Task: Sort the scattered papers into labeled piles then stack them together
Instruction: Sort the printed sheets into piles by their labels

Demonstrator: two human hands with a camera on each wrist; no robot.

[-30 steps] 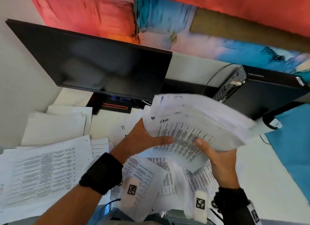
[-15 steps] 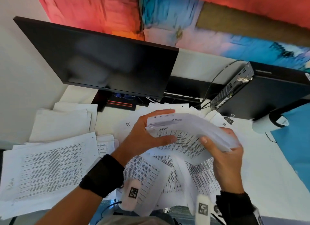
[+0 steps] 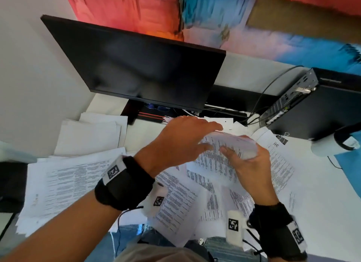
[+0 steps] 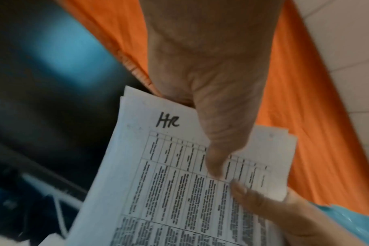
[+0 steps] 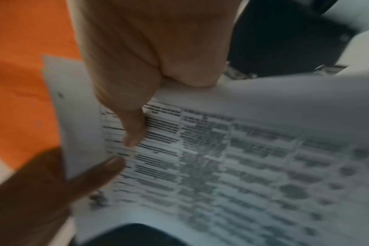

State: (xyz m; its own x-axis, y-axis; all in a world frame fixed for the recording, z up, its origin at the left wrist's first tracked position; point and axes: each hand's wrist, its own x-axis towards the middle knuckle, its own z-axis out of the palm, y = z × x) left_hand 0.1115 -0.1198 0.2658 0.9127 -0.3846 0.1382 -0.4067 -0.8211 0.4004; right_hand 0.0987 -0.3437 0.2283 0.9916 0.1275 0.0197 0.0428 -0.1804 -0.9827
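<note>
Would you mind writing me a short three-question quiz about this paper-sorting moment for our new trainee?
1. True or false: the sheaf of papers is held by both the left hand and the right hand.
2. Which handwritten label shows on the top sheet of the sheaf in the left wrist view? A) IT B) HR C) Tax
3. Fill in the gap: on the desk, the small black binder clip lies right in front of the black ____.

Key: 1 true; 2 B, the label reads HR; 3 computer case.
</note>
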